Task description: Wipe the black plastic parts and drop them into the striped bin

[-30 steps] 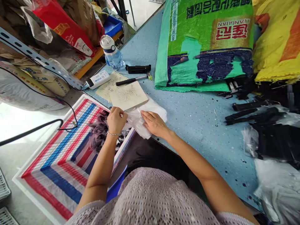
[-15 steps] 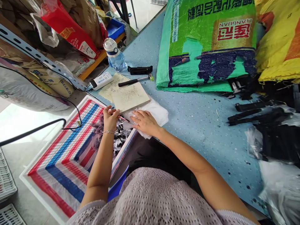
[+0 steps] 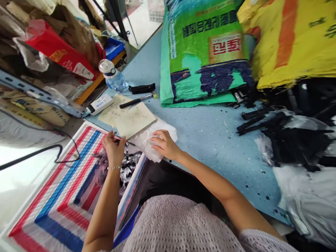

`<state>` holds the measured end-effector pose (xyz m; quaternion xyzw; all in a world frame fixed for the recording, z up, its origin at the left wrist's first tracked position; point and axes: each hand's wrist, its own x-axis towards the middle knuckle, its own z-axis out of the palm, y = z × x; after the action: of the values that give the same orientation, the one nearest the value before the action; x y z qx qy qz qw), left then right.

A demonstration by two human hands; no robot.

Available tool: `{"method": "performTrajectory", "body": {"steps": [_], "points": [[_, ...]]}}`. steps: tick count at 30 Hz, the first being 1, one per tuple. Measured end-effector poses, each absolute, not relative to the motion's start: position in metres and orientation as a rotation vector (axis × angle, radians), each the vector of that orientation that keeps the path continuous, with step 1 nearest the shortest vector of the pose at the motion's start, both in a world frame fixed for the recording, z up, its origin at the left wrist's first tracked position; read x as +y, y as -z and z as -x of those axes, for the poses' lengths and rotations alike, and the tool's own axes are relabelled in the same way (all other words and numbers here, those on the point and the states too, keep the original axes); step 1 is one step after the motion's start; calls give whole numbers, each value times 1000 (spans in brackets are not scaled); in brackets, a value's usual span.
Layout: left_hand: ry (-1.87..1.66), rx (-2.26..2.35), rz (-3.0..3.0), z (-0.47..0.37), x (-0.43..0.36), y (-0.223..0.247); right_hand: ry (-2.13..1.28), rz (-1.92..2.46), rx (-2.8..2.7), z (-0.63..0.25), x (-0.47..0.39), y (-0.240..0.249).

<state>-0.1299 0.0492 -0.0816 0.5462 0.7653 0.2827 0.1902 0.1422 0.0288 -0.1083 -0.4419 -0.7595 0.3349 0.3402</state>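
Left hand (image 3: 114,151) pinches something thin (image 3: 131,143), identity unclear, above your crate (image 3: 129,190) | your loosely open right hand (image 3: 166,145) touches the bags (image 3: 148,151), likely steadying them on the counter (image 3: 207,143)

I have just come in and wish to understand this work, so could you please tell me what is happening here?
A person is working at a blue table. Their left hand pinches a slim item, too unclear to name, above a striped crate that holds dark parts. Their right hand is on thin whitish plastic next to a cream pad.
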Motion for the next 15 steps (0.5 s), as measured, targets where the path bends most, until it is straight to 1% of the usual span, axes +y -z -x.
{"method": "performTrajectory", "body": {"steps": [3,6,8,10,15], "points": [[-869,2032,-1800,91,56,60,-880,1308,-1857,-199,20,112],[-838,1592,-1982,24,79,56,-892,1513,-1688,-252,19,125],[-707,1287,-2054,-33,104,67,-905,1620,-1570,-281,23,132],[-542,1114,-2061,-94,133,85,-912,1691,-1477,-303,28,136],[-56,1115,-2007,-225,195,133,-839,1829,-1378,-359,48,135]]}}
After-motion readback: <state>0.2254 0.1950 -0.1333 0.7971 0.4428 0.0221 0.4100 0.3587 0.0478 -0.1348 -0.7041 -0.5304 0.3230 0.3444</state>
